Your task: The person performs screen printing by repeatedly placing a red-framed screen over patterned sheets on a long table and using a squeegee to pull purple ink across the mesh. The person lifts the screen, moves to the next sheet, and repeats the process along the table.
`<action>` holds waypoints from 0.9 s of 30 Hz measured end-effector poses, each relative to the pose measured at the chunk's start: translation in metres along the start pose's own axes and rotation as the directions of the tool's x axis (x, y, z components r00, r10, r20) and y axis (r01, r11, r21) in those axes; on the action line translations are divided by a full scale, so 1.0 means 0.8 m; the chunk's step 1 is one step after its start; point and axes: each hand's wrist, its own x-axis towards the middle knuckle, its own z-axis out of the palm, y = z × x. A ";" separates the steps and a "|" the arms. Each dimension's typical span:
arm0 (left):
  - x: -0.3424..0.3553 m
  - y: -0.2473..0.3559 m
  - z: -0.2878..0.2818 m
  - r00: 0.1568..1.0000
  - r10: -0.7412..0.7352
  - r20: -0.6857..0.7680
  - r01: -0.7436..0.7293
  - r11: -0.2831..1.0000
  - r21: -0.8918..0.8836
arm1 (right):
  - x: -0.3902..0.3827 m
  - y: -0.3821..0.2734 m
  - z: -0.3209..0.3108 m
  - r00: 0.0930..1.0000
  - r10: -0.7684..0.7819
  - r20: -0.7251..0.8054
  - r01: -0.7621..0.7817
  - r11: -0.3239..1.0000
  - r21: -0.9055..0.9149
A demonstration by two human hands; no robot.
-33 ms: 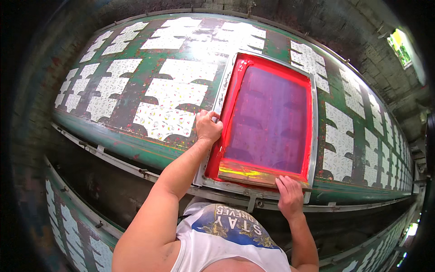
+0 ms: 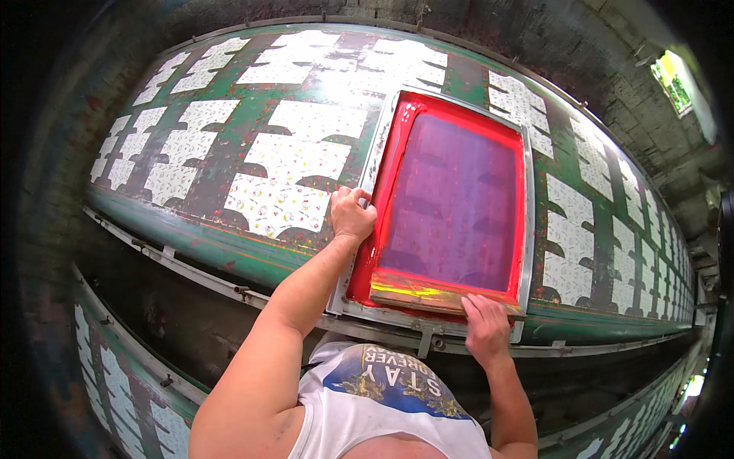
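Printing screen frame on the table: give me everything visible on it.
The screen frame is a rectangular metal-edged frame with purple-tinted mesh, its inner border coated in wet red ink. It lies flat on the long green table, over rows of white printed fabric pieces. A wooden squeegee, smeared yellow and red, rests along its near inner edge. The left hand grips the frame's left rail; the right hand sits on the near edge by the squeegee's right end.
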 end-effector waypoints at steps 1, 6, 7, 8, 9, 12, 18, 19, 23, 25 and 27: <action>0.000 0.002 -0.001 1.000 0.000 0.004 0.000 1.000 -0.013 | 0.015 -0.008 0.001 0.999 -0.020 0.030 0.019 1.000 0.009; 0.001 -0.002 -0.002 0.999 0.031 0.008 -0.031 0.999 -0.032 | 0.074 -0.029 -0.007 0.963 0.046 0.264 -0.069 0.995 0.076; 0.011 -0.003 0.000 0.999 0.044 -0.002 -0.044 0.998 -0.040 | 0.088 -0.024 -0.008 0.951 0.076 0.299 -0.105 0.991 0.081; 0.010 -0.004 0.000 0.998 0.059 -0.016 -0.060 0.997 -0.041 | 0.089 -0.023 -0.015 0.946 0.080 0.313 -0.111 0.991 0.081; 0.011 -0.005 0.000 0.998 0.063 -0.018 -0.063 0.997 -0.047 | 0.088 -0.024 -0.020 0.943 0.069 0.326 -0.099 0.992 0.076; 0.010 -0.006 0.001 0.998 0.064 -0.009 -0.064 0.996 -0.055 | 0.072 -0.035 -0.027 0.945 0.042 0.324 -0.068 0.995 0.070; 0.012 -0.009 0.000 0.996 0.092 -0.011 -0.093 0.995 -0.034 | 0.035 -0.068 0.003 0.974 0.098 0.203 -0.114 0.991 0.066; 0.012 -0.008 0.000 0.996 0.085 -0.002 -0.085 0.995 -0.045 | 0.033 -0.070 0.009 0.977 0.103 0.186 -0.113 0.992 0.047; 0.014 -0.006 0.001 0.996 0.082 -0.030 -0.084 0.996 -0.044 | 0.042 -0.061 0.029 0.989 0.087 0.121 -0.084 0.996 -0.034; 0.015 -0.005 0.001 0.994 0.101 -0.035 -0.102 0.994 -0.029 | 0.063 -0.042 0.037 0.991 0.071 0.110 -0.066 0.997 -0.044; 0.016 -0.005 0.004 0.996 0.082 -0.026 -0.082 0.997 0.003 | 0.094 -0.013 0.046 0.993 0.049 0.106 -0.043 0.998 -0.053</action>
